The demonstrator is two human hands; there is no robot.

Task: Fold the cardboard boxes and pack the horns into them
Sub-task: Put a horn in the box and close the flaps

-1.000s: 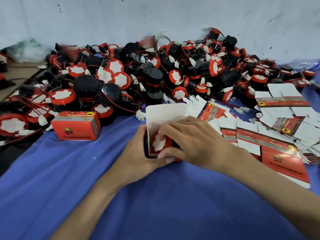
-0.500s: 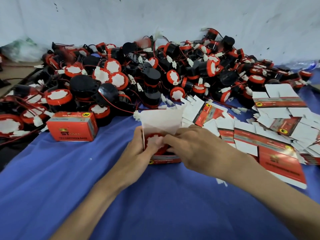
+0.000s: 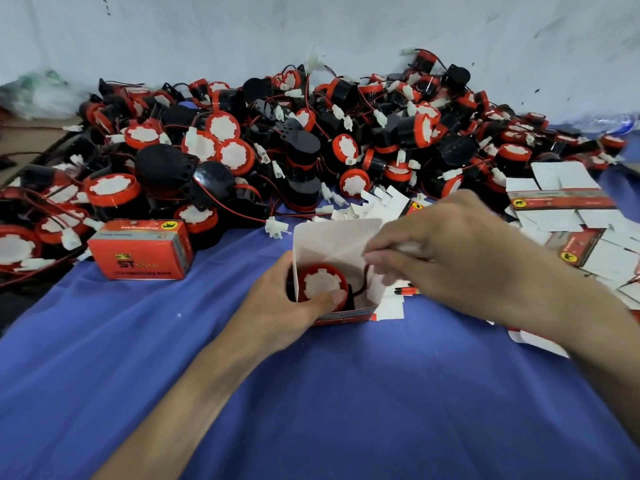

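An open red and white cardboard box (image 3: 337,244) stands on the blue cloth, its white lid flap up. Inside lies a red and black horn (image 3: 320,283) with a white face. My left hand (image 3: 287,306) grips the box's left side, the thumb pressing on the horn's rim. My right hand (image 3: 446,251) hovers over the box's right side, its fingers pinching the horn's wire and white connector (image 3: 410,247) above the opening. A closed red box (image 3: 140,249) lies to the left.
A big heap of loose red and black horns (image 3: 294,140) with wires fills the back, against a white wall. Flat unfolded box blanks (image 3: 568,216) are strewn at the right. A blue cloth (image 3: 311,393) covers the surface in front.
My right hand has lifted off the horn and moved right, now pinching the wire and connector. The horn sits deeper in the box, and my left thumb has come onto its rim.
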